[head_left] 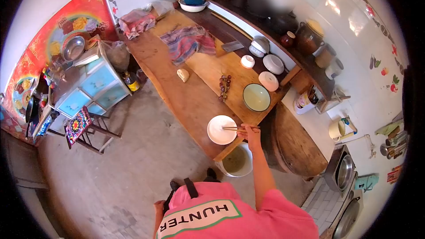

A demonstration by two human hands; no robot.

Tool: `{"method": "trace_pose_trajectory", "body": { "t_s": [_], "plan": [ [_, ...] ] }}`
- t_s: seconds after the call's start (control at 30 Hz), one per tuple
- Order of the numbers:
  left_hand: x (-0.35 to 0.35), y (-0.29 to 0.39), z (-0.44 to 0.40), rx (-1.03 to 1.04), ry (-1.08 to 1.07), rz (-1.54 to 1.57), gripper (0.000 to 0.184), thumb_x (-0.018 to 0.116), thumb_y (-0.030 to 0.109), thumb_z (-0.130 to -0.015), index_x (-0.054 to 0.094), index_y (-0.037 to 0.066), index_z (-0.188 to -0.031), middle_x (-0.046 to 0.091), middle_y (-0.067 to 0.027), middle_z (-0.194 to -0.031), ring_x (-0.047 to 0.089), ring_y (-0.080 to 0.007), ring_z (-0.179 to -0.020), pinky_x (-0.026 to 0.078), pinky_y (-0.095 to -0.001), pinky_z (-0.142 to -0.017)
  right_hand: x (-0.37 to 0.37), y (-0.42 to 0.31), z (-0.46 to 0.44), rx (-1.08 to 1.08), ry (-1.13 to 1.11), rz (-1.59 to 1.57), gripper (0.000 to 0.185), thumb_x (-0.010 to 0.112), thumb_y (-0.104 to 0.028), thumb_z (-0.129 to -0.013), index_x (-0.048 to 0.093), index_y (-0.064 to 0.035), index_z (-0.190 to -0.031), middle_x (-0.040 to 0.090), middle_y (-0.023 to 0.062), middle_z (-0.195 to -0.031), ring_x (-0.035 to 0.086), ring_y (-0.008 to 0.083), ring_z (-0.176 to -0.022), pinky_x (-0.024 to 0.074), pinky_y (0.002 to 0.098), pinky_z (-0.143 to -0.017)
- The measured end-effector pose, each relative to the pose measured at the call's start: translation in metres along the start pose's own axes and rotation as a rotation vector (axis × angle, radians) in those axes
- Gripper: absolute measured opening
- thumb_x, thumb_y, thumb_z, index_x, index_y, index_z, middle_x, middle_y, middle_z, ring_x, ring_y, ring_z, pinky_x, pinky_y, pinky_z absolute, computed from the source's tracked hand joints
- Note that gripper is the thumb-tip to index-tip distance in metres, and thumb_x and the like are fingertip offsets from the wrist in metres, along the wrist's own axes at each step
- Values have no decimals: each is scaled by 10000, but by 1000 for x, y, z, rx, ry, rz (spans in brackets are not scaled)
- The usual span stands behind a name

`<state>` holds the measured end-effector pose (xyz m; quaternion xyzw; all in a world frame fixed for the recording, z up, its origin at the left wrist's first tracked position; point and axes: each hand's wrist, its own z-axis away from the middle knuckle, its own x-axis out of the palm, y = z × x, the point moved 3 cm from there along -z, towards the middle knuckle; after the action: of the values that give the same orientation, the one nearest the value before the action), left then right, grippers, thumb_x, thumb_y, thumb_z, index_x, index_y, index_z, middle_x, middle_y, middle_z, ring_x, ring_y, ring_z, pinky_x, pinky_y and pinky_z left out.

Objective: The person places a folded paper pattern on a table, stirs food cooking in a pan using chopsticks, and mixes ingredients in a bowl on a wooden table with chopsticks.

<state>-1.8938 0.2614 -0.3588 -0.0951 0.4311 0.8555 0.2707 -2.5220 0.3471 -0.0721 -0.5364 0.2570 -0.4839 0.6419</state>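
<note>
A pair of chopsticks (232,128) is gripped in my right hand (252,135), whose fingers are closed around them. Their tips reach into a white bowl (217,138) at the near end of the wooden table. What the bowl contains is hard to make out. Just beyond it sit a larger dark-rimmed enamel bowl (256,97) and a bunch of grapes (224,89). My left hand (159,205) hangs low at my side, partly hidden by my pink shirt, and its fingers do not show clearly.
Below the table's near edge stands a white bucket (248,163) with murky liquid. Farther up the table lie a bread piece (183,75), a striped cloth (188,43) and a cleaver (233,46). A round wooden lid (296,144) is on the right, a stool (84,128) on the left.
</note>
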Motion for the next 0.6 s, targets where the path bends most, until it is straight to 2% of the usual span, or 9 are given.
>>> {"method": "trace_pose_trajectory", "body": {
  "t_s": [0.1,0.17,0.23,0.27,0.33,0.43,0.5,0.57,0.6],
  "plan": [
    [-12,37,20,-20,-34,-77,205,672,146,-727,700,-46,-794,675,-71,-686,585,-133,-584,479,-311,-549,0,-2,4,56,-46,76,265,555,-184,-908,632,64,-960,669,180,-818,680,235,-658,578,297,-585],
    [-17,66,37,212,-108,-109,225,675,155,-728,698,-54,-808,674,-81,-686,579,-127,-586,474,-312,-544,-18,-4,-4,53,-41,119,259,554,-183,-909,637,61,-935,669,178,-811,680,234,-656,579,310,-581],
    [-13,54,40,265,-103,-10,247,675,168,-732,695,-63,-817,674,-91,-686,575,-123,-588,471,-313,-541,-29,-12,-9,20,36,147,255,553,-181,-909,639,59,-922,669,176,-807,679,234,-654,582,318,-585],
    [-8,46,40,201,-59,100,260,673,176,-735,692,-69,-819,673,-95,-687,574,-122,-589,470,-313,-540,-31,-13,-10,-72,58,127,253,556,-183,-908,640,56,-911,669,172,-803,678,231,-656,582,314,-588],
    [-3,24,36,149,8,204,303,654,220,-745,684,-66,-840,666,-139,-685,568,-125,-592,471,-330,-550,-17,-9,-13,-56,39,79,260,561,-190,-906,640,58,-921,667,167,-796,676,230,-653,578,308,-583],
    [-6,20,20,48,-34,-299,292,647,230,-754,683,-41,-857,654,-173,-694,575,-133,-601,473,-341,-564,2,-6,-5,-10,-19,100,274,572,-201,-899,643,60,-944,666,163,-803,678,234,-676,575,308,-598],
    [-12,36,20,410,-268,-716,307,648,249,-748,676,-24,-884,633,-207,-698,585,-146,-615,476,-346,-586,-5,-3,-1,38,-72,222,277,572,-201,-898,644,61,-951,666,164,-816,679,237,-688,577,315,-615],
    [-15,61,38,160,-90,-312,292,664,240,-758,690,-20,-889,659,-157,-697,587,-140,-625,475,-316,-590,-16,-11,-1,57,-19,186,271,569,-199,-899,646,58,-940,663,163,-828,680,238,-697,577,316,-624],
    [-16,64,46,195,-94,-249,281,667,234,-762,697,-15,-889,666,-135,-701,585,-134,-624,474,-308,-590,-23,-13,-3,30,-2,163,265,567,-194,-899,645,58,-930,660,158,-826,680,237,-701,577,308,-614]
  ]
}}
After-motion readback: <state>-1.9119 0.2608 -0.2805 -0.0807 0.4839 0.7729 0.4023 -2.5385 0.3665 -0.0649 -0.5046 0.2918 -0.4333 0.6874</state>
